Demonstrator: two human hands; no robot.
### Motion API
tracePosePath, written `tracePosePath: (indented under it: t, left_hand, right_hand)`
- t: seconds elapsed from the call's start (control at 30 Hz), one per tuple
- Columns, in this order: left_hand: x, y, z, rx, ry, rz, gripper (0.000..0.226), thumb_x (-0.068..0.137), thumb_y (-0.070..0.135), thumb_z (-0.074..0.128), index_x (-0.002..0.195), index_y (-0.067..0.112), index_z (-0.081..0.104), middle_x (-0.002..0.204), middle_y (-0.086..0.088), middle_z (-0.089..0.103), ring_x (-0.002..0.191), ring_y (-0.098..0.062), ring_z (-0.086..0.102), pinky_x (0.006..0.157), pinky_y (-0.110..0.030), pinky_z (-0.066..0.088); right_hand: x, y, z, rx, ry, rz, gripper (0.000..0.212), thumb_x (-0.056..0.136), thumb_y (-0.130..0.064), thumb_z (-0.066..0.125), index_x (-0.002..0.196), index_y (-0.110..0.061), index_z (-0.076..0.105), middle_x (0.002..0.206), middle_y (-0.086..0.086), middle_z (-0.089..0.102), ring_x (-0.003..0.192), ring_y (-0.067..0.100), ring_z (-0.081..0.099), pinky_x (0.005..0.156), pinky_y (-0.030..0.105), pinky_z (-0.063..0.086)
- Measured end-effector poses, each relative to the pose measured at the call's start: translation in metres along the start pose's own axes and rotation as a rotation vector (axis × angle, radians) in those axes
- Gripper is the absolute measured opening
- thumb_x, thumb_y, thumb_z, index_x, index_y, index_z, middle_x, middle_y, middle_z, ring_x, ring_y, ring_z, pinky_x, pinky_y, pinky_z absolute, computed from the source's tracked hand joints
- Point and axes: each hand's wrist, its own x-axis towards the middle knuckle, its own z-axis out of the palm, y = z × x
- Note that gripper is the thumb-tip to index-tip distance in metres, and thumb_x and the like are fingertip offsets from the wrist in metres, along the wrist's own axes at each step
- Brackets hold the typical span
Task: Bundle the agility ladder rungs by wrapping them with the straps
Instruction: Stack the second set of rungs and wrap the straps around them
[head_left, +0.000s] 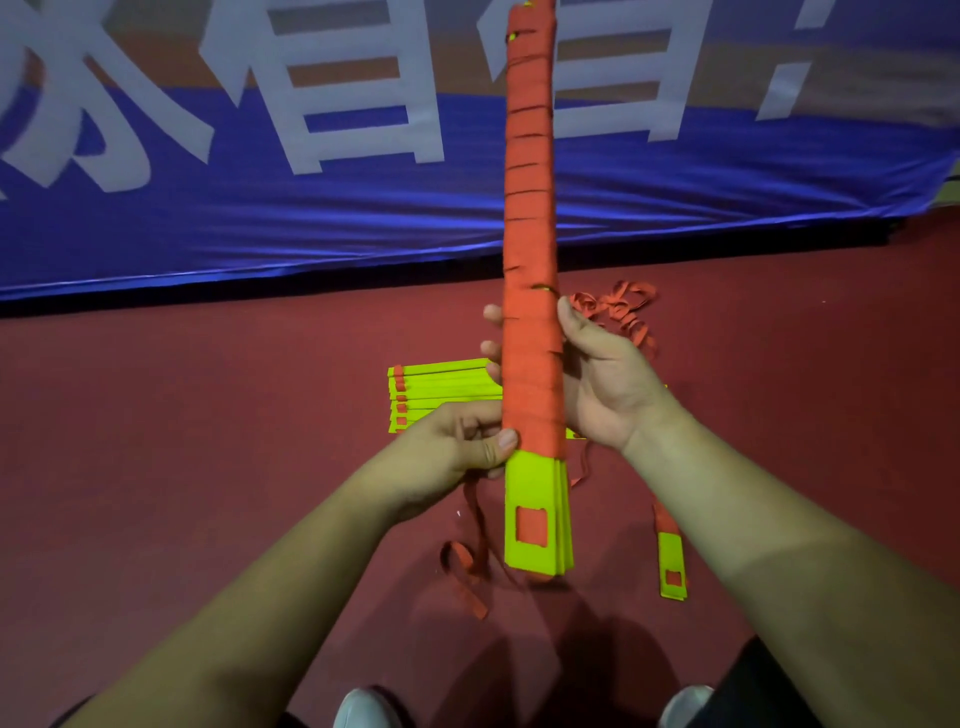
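Observation:
I hold a bundle of yellow-green ladder rungs (537, 519) upright in front of me, wound almost its whole length in orange strap (530, 208). My right hand (597, 384) grips the wrapped bundle from the right, fingertips showing on its left side. My left hand (457, 447) pinches the lowest turn of strap at the bundle's left edge, thumb pressed on it. A loose strap tail (475, 525) hangs from the left hand to the floor. Only the bundle's bottom end shows bare rungs with a square slot.
A second stack of yellow-green rungs (436, 389) lies flat on the red floor behind my hands. A tangle of orange strap (618, 312) lies beyond my right hand. One single rung (671, 564) lies at the right. A blue banner (311, 218) runs along the back. My shoes (363, 709) show below.

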Motion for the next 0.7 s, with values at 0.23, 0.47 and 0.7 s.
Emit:
tracePosePath:
  t: [0.23, 0.47, 0.7]
  left_hand:
    - [0.0, 0.005, -0.004, 0.684, 0.166, -0.181, 0.027, 0.091, 0.033, 0.067, 0.069, 0.017, 0.063, 0.052, 0.01, 0.055, 0.044, -0.001, 0.045, 0.05, -0.019, 0.036]
    - [-0.002, -0.012, 0.006, 1.014, 0.315, -0.02, 0.044, 0.074, 0.061, 0.072, 0.087, 0.02, 0.062, 0.071, 0.01, 0.052, 0.065, -0.005, 0.046, 0.058, -0.024, 0.034]
    - [0.001, -0.005, 0.003, 0.761, 0.297, -0.012, 0.014, 0.08, 0.028, 0.078, 0.087, 0.03, 0.066, 0.067, 0.025, 0.061, 0.066, 0.015, 0.05, 0.062, -0.01, 0.034]
  right_hand:
    - [0.002, -0.003, -0.008, -0.313, 0.141, -0.12, 0.035, 0.095, -0.017, 0.05, 0.127, -0.004, 0.051, 0.115, 0.017, 0.064, 0.081, 0.029, 0.069, 0.074, 0.04, 0.056]
    - [0.011, 0.008, -0.016, -0.512, 0.332, -0.297, 0.025, 0.087, -0.009, 0.067, 0.104, -0.02, 0.052, 0.101, 0.0, 0.06, 0.092, 0.018, 0.061, 0.078, 0.045, 0.05]
    - [0.01, 0.002, -0.017, -0.498, 0.411, -0.331, 0.026, 0.087, -0.007, 0.066, 0.101, -0.021, 0.049, 0.093, -0.002, 0.061, 0.08, 0.01, 0.06, 0.059, 0.026, 0.047]
